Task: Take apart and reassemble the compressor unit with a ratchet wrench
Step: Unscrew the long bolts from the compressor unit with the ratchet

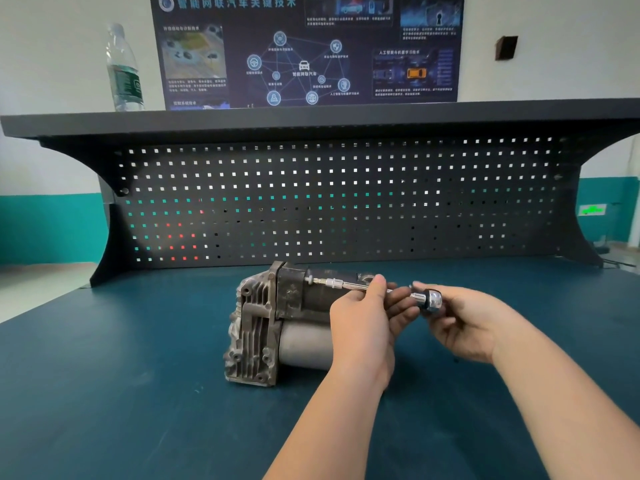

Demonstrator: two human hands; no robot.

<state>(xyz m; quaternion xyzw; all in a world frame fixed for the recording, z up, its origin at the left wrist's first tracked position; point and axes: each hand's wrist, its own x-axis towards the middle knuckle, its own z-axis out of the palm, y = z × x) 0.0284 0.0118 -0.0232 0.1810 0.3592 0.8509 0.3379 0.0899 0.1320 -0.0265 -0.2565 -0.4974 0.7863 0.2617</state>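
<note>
table (145,393): dark teal top, carries the compressor unit; near edge cut off by frame.
pegboard (339,202): black back panel behind the compressor unit, shelf on top; no tools seen hanging on it.
compressor unit (277,323): mid-table, lying on its side, finned end cover facing left, probably so the side bolt can be reached level. Right end hidden behind left hand.
left hand (363,323): in front of the compressor unit's right half, fingers pinching the extension shaft, likely to steady the bit on the bolt.
right hand (464,323): right of the compressor unit, fingers curled round the ratchet head, likely to spin it.
ratchet wrench (431,299): bar runs level from head to the unit's upper block; handle not visible.
bolt: too small, can't tell if loosening or tightening.
water bottle (123,71): on shelf, up-left of the unit.
</note>
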